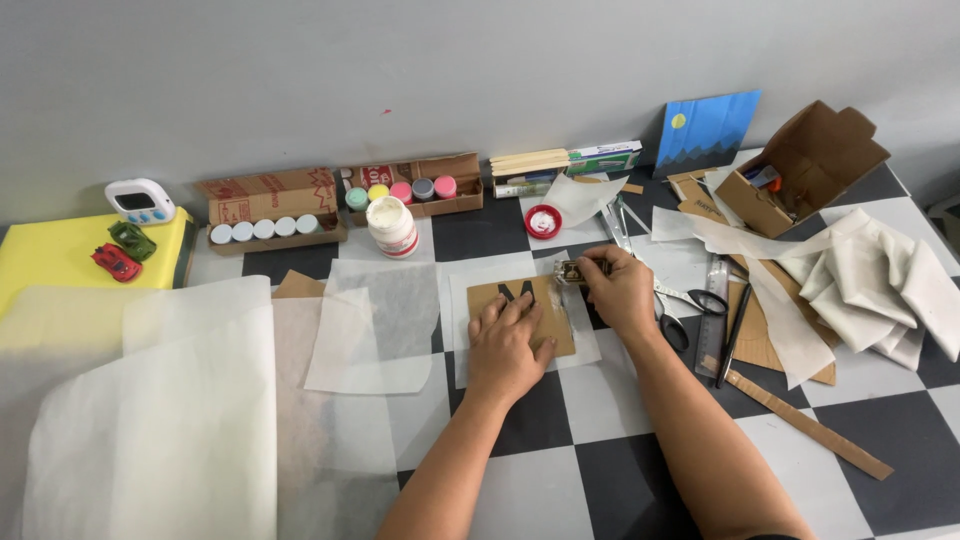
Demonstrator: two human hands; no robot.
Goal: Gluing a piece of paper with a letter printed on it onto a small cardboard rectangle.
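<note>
I see the left hand pressed flat, fingers spread, on the brown cardboard square lying on white paper, pinning it so it cannot slide. The right hand pinches a small cutter at the card's top edge, beside the scissors.
</note>
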